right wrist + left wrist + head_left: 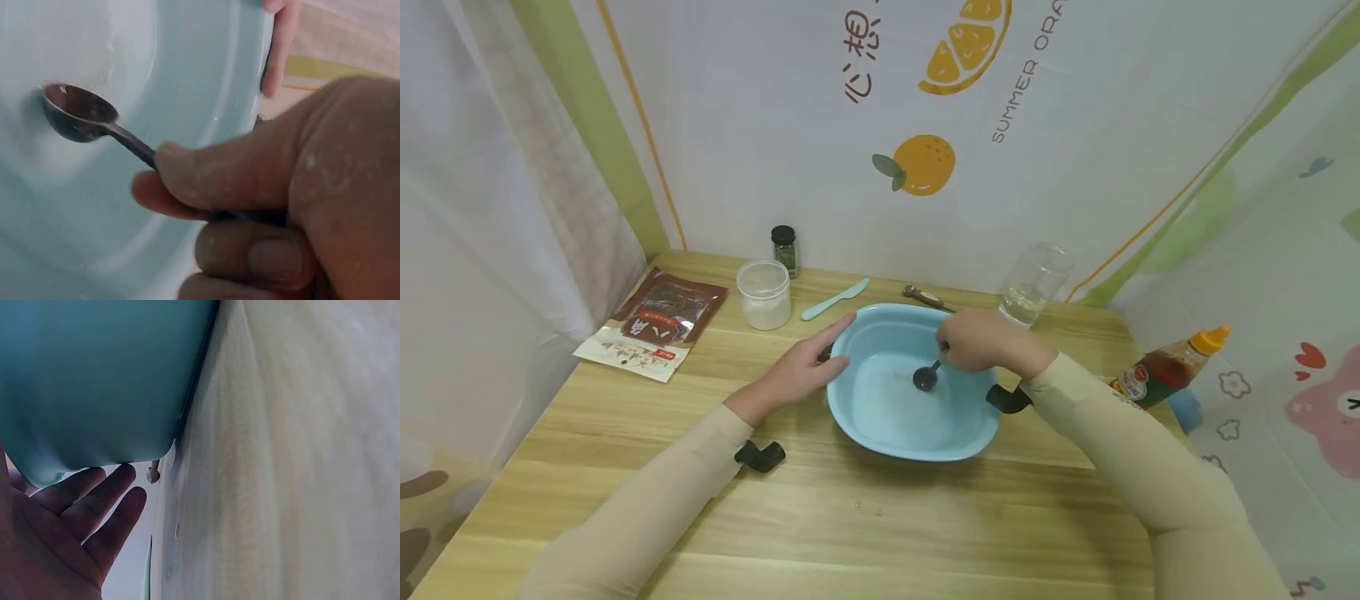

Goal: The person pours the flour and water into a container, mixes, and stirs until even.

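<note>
A light blue plastic basin (880,421) stands on the wooden table, with a little clear liquid at its bottom. My left hand (793,371) grips its left rim, the thumb over the edge and the other fingers along the outer wall. In the left wrist view these fingers (103,503) are spread against the basin's outside. Over the basin's right side, my right hand (977,340) holds a dark spoon (925,379) by its handle, thumb on top. The spoon's deep round bowl faces up, low inside the basin, as the right wrist view shows.
Behind the basin lie a pale green knife (835,300) and a small brown-handled tool (923,296). A jar of white powder (764,296), a spice bottle (785,250) and a food packet (658,321) are at left; a clear glass (1026,296) and a sauce bottle (1165,371) at right.
</note>
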A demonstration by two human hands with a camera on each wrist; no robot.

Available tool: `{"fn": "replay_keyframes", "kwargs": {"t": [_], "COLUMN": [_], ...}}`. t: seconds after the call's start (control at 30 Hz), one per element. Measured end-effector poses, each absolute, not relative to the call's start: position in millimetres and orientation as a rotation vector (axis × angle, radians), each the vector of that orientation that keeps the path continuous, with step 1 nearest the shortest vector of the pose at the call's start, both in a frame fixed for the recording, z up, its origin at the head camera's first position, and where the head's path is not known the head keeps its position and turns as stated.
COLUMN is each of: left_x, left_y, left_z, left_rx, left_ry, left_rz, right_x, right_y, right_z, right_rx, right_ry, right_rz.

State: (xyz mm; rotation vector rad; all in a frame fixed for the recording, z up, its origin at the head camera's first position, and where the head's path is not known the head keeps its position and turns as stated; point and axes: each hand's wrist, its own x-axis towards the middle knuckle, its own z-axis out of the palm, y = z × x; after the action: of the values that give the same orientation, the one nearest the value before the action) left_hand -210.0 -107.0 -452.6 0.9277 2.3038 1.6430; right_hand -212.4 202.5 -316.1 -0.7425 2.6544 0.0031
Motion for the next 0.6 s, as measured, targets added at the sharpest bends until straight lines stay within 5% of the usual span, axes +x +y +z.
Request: {"fn": "replay_keyframes", "kwargs": {"t": [0.23, 0.6], "left_x": [-209.0, -208.5], "left_y": [-106.6, -106.3], "left_z": [-451.5, -448.7], "left_rx": [0.916, 0.915], "left_ry": [2.305, 2.319], "left_rz": [1.631, 1.606], "right_x": [-218.9, -195.2], "right_y": [183.1, 163.2], "right_z": [-326.6, -335.1], "right_rx": [-0.665, -0.975], "right_ry": [2.75, 2.64], "right_rz": [-0.02, -0.082]}}
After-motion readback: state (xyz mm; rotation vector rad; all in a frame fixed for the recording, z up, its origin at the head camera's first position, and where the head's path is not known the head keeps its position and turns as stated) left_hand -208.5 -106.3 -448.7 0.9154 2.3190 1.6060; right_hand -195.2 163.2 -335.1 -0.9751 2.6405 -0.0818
